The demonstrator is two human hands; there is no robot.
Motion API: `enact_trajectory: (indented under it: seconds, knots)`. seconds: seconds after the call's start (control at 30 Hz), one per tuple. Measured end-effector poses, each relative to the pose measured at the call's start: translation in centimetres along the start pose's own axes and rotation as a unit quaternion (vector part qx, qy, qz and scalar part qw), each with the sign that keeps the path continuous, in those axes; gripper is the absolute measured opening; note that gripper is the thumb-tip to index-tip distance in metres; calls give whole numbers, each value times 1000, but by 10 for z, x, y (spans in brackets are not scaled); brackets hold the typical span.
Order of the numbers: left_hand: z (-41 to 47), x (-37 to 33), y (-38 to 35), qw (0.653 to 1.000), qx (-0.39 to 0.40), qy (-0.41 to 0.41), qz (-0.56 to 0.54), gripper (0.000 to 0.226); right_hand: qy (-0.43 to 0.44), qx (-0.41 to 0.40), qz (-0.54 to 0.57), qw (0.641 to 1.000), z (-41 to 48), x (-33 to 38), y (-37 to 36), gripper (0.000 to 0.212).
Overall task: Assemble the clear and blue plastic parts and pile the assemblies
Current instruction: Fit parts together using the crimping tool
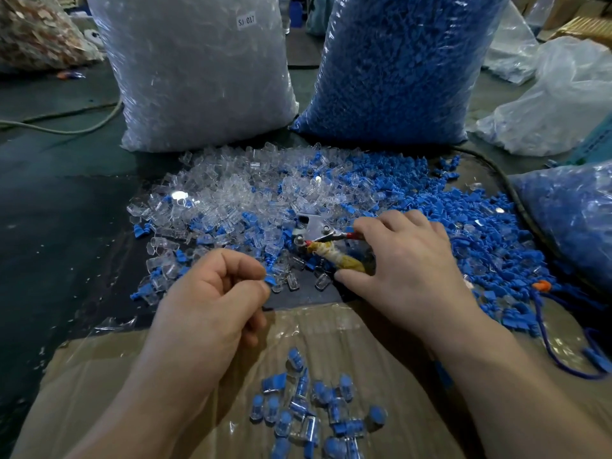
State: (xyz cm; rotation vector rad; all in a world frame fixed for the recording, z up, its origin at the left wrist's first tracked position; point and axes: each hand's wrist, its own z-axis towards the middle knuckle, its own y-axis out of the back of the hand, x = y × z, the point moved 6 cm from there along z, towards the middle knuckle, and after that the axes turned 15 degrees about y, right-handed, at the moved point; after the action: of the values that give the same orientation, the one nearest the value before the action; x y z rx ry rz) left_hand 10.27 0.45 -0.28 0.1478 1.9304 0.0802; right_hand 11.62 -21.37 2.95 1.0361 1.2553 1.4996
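Note:
My left hand pinches a small blue part between thumb and forefinger, just above the table. My right hand rests on a metal press tool, fingers curled round its cloth-wrapped handle. Loose clear parts spread over the table's middle. To their right lie loose blue parts. A pile of finished clear-and-blue assemblies sits on cardboard near me.
Behind the heaps stand a big bag of clear parts and a big bag of blue parts. Another bag with blue parts lies at the right. A black cable curves past it. A blue cord trails at the right.

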Motion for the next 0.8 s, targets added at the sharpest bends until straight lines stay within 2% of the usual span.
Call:
enact_trajectory:
  seconds: [0.13,0.23,0.33,0.5,0.57,0.63,0.7,0.8]
  knots:
    - [0,1,-1,1000,-20,-5,-12,32,15,-58,34,998,-3,8,13,59]
    - [-3,4,-6,999,-31,-19,3,24,99,-123,100,982,-13,42,27,41]
    - [-7,0,-9,994,-58,-64,62,21,180,-88,103,974,-15,70,22,33]
    - [-20,-14,-13,983,-47,-144,100,17,172,-88,109,975,-16,70,21,34]
    - [-21,-13,-12,993,-5,-116,34,6,175,-112,118,971,-17,70,23,31]
    - [-17,-10,-10,997,30,-62,-20,27,185,-135,127,965,-17,71,25,30]
    - [-15,-9,-10,998,44,-32,21,43,200,-146,125,961,-18,75,27,29]
    - [-14,-8,-11,997,76,-7,34,46,219,-157,143,952,-20,80,30,27]
